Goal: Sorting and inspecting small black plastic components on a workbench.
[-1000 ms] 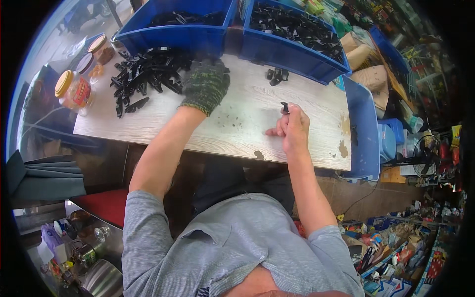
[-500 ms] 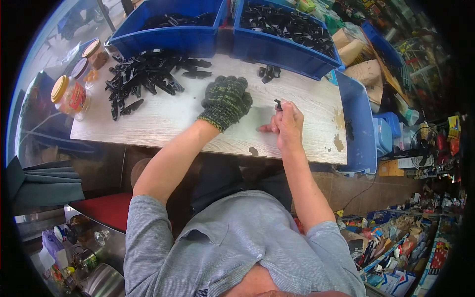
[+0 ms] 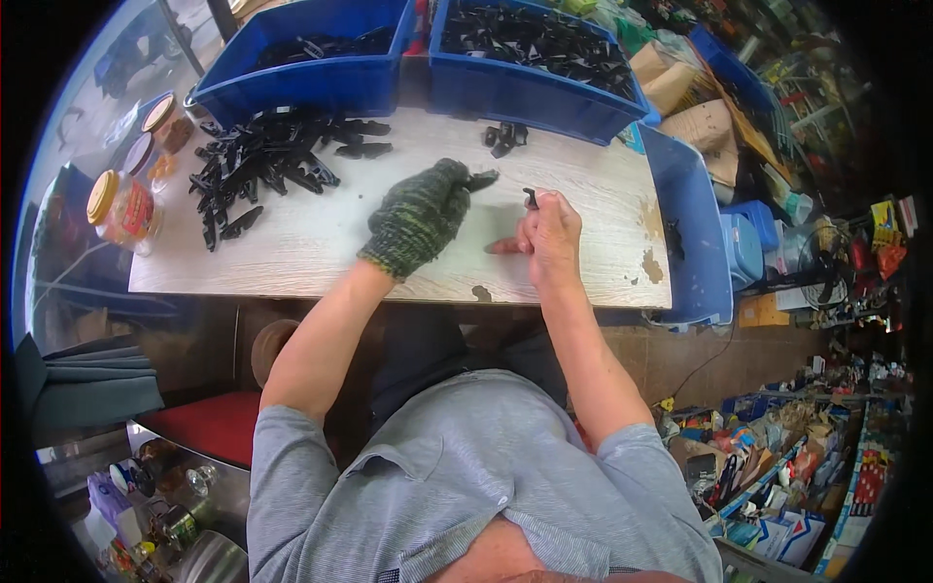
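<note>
My left hand (image 3: 420, 216), in a dark green knitted glove, is closed over the middle of the table (image 3: 321, 262). A black plastic part (image 3: 482, 181) sticks out from its fingertips toward the right. My bare right hand (image 3: 552, 241) is close by on the right, pinching a small hooked black piece (image 3: 531, 198) between thumb and finger. Its lower finger points left. The two pieces are apart. Left of the glove lies a loose pile of black plastic parts (image 3: 258, 163). A few smaller black pieces (image 3: 504, 139) lie beyond my hands.
Two blue bins (image 3: 301, 95) (image 3: 535, 95) holding black parts line the table's far side. Lidded jars (image 3: 124, 214) stand at the left edge. Another blue bin (image 3: 702, 277) stands against the table's right end. A red seat (image 3: 209, 428) is at lower left.
The gloved left hand has turned and shifted left, and the black part now shows at its fingertips. My right hand still pinches its small piece. The whole view has shifted slightly.
</note>
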### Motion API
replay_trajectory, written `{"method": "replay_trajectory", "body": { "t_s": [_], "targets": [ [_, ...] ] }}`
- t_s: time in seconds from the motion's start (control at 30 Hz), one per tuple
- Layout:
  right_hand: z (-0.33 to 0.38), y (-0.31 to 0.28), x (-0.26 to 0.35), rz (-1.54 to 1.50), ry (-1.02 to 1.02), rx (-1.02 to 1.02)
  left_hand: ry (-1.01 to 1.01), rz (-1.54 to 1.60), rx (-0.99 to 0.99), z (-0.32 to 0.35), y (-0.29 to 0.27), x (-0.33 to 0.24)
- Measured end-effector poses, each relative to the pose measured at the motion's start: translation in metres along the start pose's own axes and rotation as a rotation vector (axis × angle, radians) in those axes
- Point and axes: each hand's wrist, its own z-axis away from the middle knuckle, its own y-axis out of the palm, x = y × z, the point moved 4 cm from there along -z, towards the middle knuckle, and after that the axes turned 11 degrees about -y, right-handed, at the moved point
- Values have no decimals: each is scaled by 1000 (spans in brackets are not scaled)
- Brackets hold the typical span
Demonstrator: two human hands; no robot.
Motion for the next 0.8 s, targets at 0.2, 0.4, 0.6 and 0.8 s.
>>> {"method": "replay_trajectory", "body": {
  "t_s": [0.2, 0.4, 0.6, 0.8],
  "targets": [
    [0, 7, 6, 66, 32, -77, 200, 554, -6, 24, 13, -18],
    [4, 3, 3, 74, 33, -38, -21, 679, 145, 22, 24, -18],
    [4, 8, 4, 126, 2, -34, 195, 425, -116, 25, 39, -7],
    [2, -2, 0, 149, -47, -79, -59, 727, 55, 15, 41, -24]
  ]
}}
